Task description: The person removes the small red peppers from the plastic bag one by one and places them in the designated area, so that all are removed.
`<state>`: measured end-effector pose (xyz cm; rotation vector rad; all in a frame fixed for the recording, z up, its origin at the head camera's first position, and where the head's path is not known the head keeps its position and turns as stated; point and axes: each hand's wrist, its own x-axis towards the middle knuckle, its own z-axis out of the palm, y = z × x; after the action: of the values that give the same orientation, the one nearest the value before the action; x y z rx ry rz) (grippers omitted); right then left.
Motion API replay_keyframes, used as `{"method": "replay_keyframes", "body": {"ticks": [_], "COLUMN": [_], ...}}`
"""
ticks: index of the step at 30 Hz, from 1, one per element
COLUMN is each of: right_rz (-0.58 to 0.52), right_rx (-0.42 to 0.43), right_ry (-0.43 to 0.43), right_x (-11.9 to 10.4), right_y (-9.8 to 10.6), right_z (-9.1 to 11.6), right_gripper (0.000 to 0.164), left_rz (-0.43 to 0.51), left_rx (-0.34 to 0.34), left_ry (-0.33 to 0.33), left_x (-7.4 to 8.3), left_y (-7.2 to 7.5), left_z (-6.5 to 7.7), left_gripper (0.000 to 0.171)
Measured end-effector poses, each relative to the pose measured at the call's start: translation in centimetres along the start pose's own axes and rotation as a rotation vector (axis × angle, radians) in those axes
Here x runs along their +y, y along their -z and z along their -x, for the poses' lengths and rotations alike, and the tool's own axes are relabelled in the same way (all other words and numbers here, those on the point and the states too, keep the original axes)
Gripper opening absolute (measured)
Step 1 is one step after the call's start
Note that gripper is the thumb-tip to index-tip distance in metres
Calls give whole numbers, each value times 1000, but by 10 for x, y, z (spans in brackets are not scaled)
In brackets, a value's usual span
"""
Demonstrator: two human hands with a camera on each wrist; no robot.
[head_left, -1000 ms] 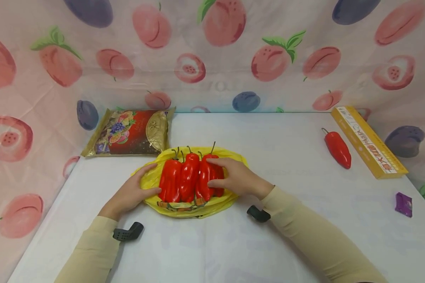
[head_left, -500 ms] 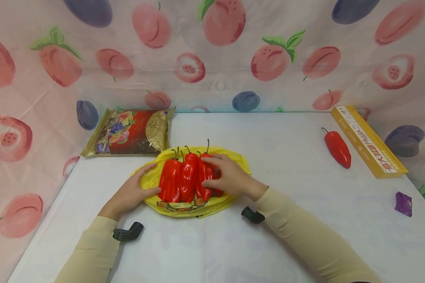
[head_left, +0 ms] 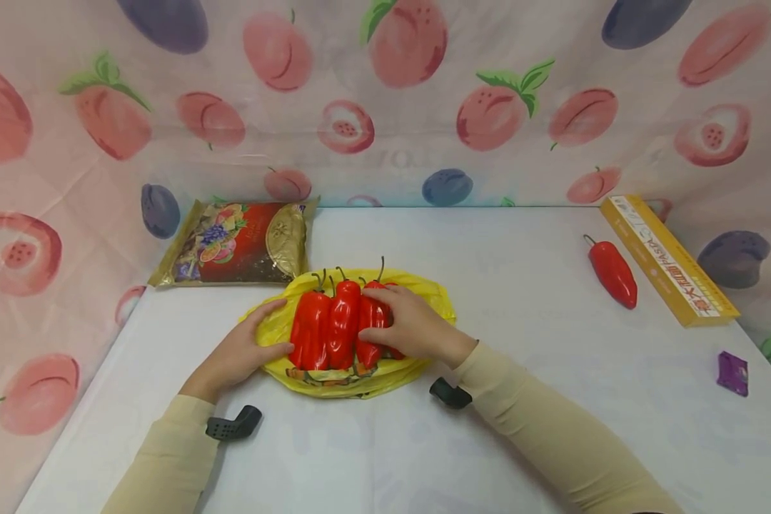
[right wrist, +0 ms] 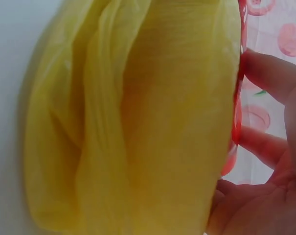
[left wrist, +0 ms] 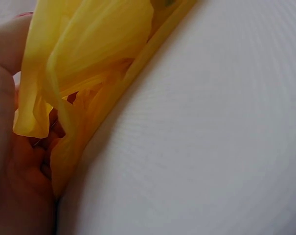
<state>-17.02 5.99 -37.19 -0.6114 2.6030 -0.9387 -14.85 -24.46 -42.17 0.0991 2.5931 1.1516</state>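
Several red peppers (head_left: 343, 325): inside yellow plastic bag (head_left: 340, 390) | Loose red pepper (head_left: 613, 275): beside pasta box (head_left: 668, 264), apparently outstanding | Right hand (head_left: 412, 325): grips bagged pepper (head_left: 373, 313) | Left hand (head_left: 239, 350): rests against bag, grip indeterminate

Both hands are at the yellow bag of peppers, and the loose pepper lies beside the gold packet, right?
No, the head view shows the loose pepper beside the pasta box; the left hand and right hand are indeed at the yellow bag of peppers.
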Motion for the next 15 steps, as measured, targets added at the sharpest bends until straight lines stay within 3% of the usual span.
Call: {"method": "replay_keyframes", "body": {"ticks": [15], "right_rz": [-114], "right_rx": [59], "right_ry": [40], "right_x": [5], "right_y": [-3], "right_z": [3], "right_gripper": [65], "left_rz": [-7], "left_rx": [9], "left_ry": [-21], "left_x": [0], "left_y": [0], "left_z": [0], "left_gripper": [84]}}
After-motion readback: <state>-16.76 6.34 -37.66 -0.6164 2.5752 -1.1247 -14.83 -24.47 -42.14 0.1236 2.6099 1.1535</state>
